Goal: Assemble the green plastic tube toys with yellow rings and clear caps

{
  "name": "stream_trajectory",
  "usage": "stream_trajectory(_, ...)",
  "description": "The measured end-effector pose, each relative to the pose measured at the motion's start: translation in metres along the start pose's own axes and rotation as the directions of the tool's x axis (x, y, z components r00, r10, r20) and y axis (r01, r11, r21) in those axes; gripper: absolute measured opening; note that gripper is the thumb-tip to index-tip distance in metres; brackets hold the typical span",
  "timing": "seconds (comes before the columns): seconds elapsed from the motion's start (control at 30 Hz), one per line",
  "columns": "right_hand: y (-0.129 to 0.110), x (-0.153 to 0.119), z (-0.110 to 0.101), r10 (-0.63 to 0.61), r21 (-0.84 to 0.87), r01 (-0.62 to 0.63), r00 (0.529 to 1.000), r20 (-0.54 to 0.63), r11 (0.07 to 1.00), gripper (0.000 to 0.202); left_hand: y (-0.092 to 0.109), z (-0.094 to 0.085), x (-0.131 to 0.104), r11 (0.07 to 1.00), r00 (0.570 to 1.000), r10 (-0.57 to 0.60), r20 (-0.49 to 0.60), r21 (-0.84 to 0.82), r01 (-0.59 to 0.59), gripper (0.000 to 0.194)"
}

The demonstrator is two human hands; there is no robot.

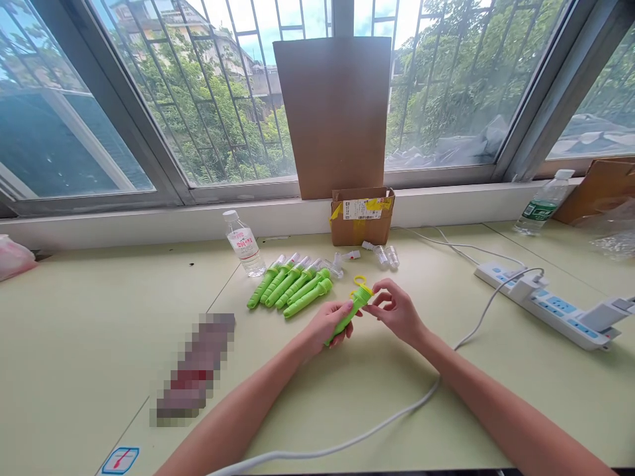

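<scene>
A green plastic bubble wand (343, 320) with a yellow looped top is held tilted over the table, its top end pointing up and to the right. My left hand (327, 322) is closed around its green body. At the top end, my right hand (397, 311) has its fingers curled in, with thumb and fingertips against the rim beside the yellow loop (360, 281). Just behind my left hand lies a row of several similar green tubes (292, 284), some with clear ends. Small clear plastic pieces (337, 266) rest to the right of that row.
More clear pieces (385, 258) lie before a small cardboard box (360, 231). Water bottles stand at left (245, 244) and right (540, 205). A white power strip (546, 304) sits on the right; its cable (387, 423) runs under my right forearm. A blurred-out item (196, 370) lies left.
</scene>
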State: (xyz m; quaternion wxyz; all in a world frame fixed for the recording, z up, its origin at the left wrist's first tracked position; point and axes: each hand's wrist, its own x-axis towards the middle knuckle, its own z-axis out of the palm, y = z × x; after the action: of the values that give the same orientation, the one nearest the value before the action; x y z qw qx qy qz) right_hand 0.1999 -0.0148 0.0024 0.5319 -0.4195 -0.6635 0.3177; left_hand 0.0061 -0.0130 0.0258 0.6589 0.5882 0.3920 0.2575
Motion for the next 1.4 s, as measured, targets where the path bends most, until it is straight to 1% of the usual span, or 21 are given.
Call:
stream_trajectory(0.1,0.0,-0.0001,0.0005,0.002,0.002,-0.002,1.0,0.003,1.0,0.03,0.0025,0.001,-0.0014,0.999,0.999,-0.032,0.036,-0.043,0.034,0.057)
stream_trajectory(0.2,-0.0009,-0.0004,0.0019,-0.001,0.025,0.001,1.0,0.007,1.0,0.028,0.004,0.0011,-0.0028,0.999,0.998,-0.023,0.052,-0.036,0.024,0.054)
stream_trajectory(0.33,-0.0016,-0.0006,0.0034,0.009,0.075,-0.009,1.0,0.001,0.997,0.029,0.0019,0.0026,-0.0037,1.0,1.0,0.012,0.009,0.011,-0.012,0.045)
stream_trajectory(0.5,-0.0004,-0.0008,0.0023,0.014,0.086,-0.014,1.0,-0.008,0.996,0.029,-0.0009,0.0055,-0.002,0.998,0.998,0.043,-0.043,-0.054,-0.045,0.039)
stream_trajectory(0.6,-0.0002,-0.0013,0.0017,0.033,0.081,-0.033,0.999,-0.01,0.996,0.032,-0.0004,0.0058,0.0001,0.996,0.996,0.055,-0.066,-0.064,-0.06,0.04)
stream_trajectory(0.7,-0.0003,-0.0014,0.0024,0.062,0.087,-0.061,0.998,-0.018,0.994,0.036,-0.0004,0.0053,0.0018,0.995,0.996,0.069,-0.065,-0.069,-0.074,0.042)
stream_trajectory(0.9,-0.0008,-0.001,0.0051,0.094,0.081,-0.09,0.994,-0.05,0.993,0.042,-0.0029,0.005,0.0025,0.992,0.998,0.06,-0.024,-0.111,-0.062,0.047)
stream_trajectory(1.03,-0.0007,-0.0007,0.0049,0.076,0.058,-0.071,0.995,-0.071,0.996,0.044,-0.0012,0.005,0.0009,0.994,0.999,0.033,0.0,-0.103,-0.033,0.048)
stream_trajectory(1.13,-0.0009,-0.0006,0.0045,0.061,0.073,-0.058,0.997,-0.04,0.996,0.043,0.0016,0.0051,-0.0011,0.998,1.0,0.002,-0.004,-0.068,-0.002,0.049)
stream_trajectory(1.27,-0.002,-0.0015,0.005,0.081,0.134,-0.084,0.996,0.022,0.988,0.041,0.0029,0.005,-0.0034,0.999,0.999,0.034,-0.023,-0.027,-0.035,0.042)
stream_trajectory(1.4,-0.003,-0.0026,0.0057,0.089,0.137,-0.092,0.996,0.028,0.986,0.037,0.0,0.0043,-0.0026,0.998,0.998,0.045,-0.043,-0.03,-0.046,0.042)
